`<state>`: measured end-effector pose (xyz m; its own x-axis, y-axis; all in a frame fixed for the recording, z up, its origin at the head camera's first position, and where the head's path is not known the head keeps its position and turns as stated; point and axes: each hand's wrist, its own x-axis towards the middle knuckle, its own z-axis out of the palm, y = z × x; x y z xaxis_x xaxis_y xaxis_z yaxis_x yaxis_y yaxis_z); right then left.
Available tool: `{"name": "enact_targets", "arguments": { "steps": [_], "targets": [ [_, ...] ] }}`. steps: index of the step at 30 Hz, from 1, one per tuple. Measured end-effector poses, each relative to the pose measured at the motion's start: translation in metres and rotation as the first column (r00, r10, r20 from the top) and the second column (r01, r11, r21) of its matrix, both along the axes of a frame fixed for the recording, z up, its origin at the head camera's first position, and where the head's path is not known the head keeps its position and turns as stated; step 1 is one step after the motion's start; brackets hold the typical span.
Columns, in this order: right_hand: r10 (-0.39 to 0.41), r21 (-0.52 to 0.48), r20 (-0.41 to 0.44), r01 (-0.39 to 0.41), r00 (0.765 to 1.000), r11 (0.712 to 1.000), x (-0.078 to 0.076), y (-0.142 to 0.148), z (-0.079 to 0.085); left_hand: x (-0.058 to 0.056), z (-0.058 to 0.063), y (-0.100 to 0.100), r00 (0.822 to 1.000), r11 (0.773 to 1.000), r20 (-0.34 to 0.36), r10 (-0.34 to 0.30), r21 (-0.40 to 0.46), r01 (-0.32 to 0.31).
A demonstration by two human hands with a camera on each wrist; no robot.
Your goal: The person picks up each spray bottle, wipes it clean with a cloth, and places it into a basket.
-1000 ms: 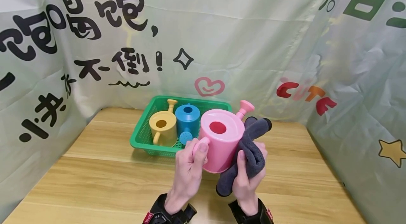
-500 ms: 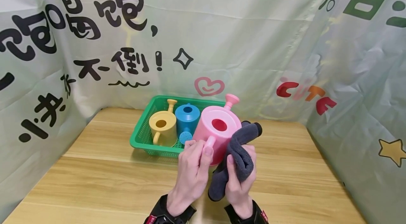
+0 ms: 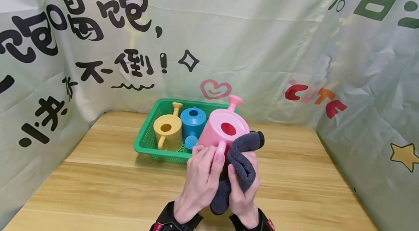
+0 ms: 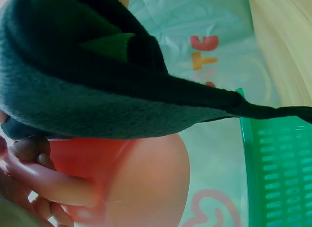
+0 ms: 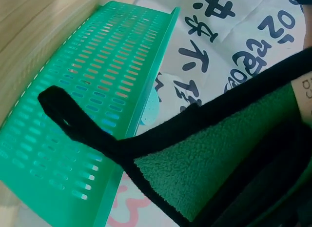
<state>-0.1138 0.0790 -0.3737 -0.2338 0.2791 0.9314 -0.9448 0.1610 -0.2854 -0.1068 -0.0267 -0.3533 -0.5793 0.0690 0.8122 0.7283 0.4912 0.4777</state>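
A pink watering can (image 3: 214,129) is held up in front of the basket, its spout pointing away and its top opening toward me. My left hand (image 3: 201,176) grips its handle (image 3: 221,146), fingers curled round it. In my right hand (image 3: 243,191) a dark grey cloth (image 3: 243,162) is bunched and pressed to the can's right side. The left wrist view shows the cloth (image 4: 97,100) draped across in front of the can (image 4: 146,183). A black-edged corner with a loop (image 5: 63,110) hangs down in the right wrist view; the right fingers are hidden there.
Behind the hands a green perforated basket (image 3: 144,143) stands on the wooden table (image 3: 114,183). Inside it sit a yellow watering can (image 3: 171,136) and a blue watering can (image 3: 194,123). A printed curtain (image 3: 255,42) encloses the table's back and sides.
The pink watering can has turned, its spout swinging left and its handle shifting right. My right hand and the cloth have moved left and slightly down along its side.
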Motion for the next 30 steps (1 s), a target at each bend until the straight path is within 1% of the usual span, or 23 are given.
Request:
{"name": "enact_targets", "arguments": {
  "steps": [4, 7, 12, 15, 20, 30],
  "targets": [
    [0.034, 0.008, 0.014, -0.034, 0.999, 0.999, 0.001, 0.001, 0.001, -0.001, -0.001, 0.001, 1.000, 1.000, -0.006, 0.000, -0.004, 0.000],
    [0.052, 0.007, 0.026, -0.052, 0.998, 0.999, 0.002, 0.003, 0.001, 0.001, 0.000, 0.001, 1.000, 1.000, 0.030, -0.009, 0.006, 0.009],
    [0.040, -0.006, -0.015, -0.040, 0.999, 0.999, 0.000, 0.003, 0.002, 0.002, 0.000, 0.000, 0.995, 0.998, 0.085, -0.052, 0.039, 0.049],
    [0.040, -0.014, -0.034, -0.040, 0.999, 0.999, -0.001, 0.003, 0.003, 0.001, 0.000, 0.000, 0.993, 0.997, 0.098, -0.067, 0.055, 0.062],
    [0.057, -0.041, -0.053, -0.059, 0.997, 0.997, -0.002, 0.005, 0.006, -0.001, -0.001, -0.001, 0.994, 0.994, 0.075, -0.078, 0.082, 0.071],
    [0.095, -0.083, -0.041, -0.098, 0.995, 0.992, -0.004, 0.010, 0.010, -0.001, 0.002, -0.004, 0.989, 0.984, 0.074, -0.130, 0.132, 0.120]
  ]
}}
